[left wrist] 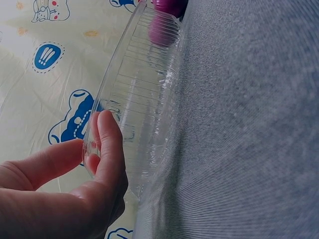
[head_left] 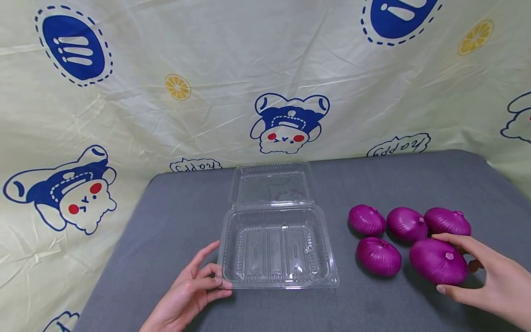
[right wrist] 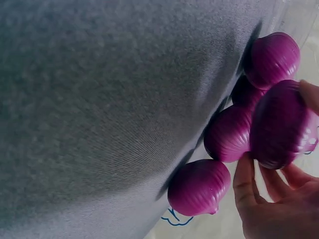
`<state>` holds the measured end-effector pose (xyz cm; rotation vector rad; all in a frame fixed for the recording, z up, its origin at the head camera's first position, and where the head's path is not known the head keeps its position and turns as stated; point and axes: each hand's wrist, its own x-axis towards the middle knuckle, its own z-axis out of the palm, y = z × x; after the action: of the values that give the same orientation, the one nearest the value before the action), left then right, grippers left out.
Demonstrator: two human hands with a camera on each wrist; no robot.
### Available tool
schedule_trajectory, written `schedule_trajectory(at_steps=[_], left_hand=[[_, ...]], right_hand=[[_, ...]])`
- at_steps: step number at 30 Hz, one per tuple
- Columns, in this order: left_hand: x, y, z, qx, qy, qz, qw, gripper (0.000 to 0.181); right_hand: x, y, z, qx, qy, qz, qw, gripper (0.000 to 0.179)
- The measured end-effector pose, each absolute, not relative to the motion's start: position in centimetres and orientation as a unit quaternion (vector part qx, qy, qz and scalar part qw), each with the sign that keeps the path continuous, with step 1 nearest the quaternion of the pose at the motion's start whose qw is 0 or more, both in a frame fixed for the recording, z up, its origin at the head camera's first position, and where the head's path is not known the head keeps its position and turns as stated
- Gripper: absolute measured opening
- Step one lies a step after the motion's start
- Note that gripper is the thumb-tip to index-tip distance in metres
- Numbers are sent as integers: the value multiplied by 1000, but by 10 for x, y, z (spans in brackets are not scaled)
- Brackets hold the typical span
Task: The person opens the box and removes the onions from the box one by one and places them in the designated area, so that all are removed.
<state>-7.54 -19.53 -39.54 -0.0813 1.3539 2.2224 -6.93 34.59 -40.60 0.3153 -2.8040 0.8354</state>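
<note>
My right hand (head_left: 493, 276) grips a purple onion (head_left: 438, 261) between thumb and fingers; in the right wrist view this onion (right wrist: 281, 124) sits raised off the cloth. Several other purple onions lie just left of and behind it, among them a front-left onion (head_left: 379, 257) and a middle onion (head_left: 407, 224). A clear plastic clamshell container (head_left: 275, 281) stands with its lid (head_left: 271, 184) folded back, its base holding nothing. At the container's near-left corner, my left hand (head_left: 191, 288) pinches the rim, with the thumb and fingers (left wrist: 110, 144) on either side of it in the left wrist view.
A grey cloth-covered table (head_left: 182, 216) lies under everything. Behind it hangs a pale printed curtain (head_left: 215, 124) with cartoon figures, reaching down past the table's far edge and left side.
</note>
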Motion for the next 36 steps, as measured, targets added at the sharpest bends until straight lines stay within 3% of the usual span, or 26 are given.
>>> schedule_trajectory(at_steps=[12, 27, 36], left_hand=[[-76, -195, -394, -41, 501, 822, 267, 82], [-76, -195, -395, -42, 507, 819, 266, 82], [-76, -195, -396, -34, 505, 821, 263, 81]], right_hand=[[-75, 352, -426, 137, -950, 269, 74, 89], [-80, 342, -420, 69, -962, 260, -45, 97], [-76, 345, -424, 104, -956, 275, 11, 95]])
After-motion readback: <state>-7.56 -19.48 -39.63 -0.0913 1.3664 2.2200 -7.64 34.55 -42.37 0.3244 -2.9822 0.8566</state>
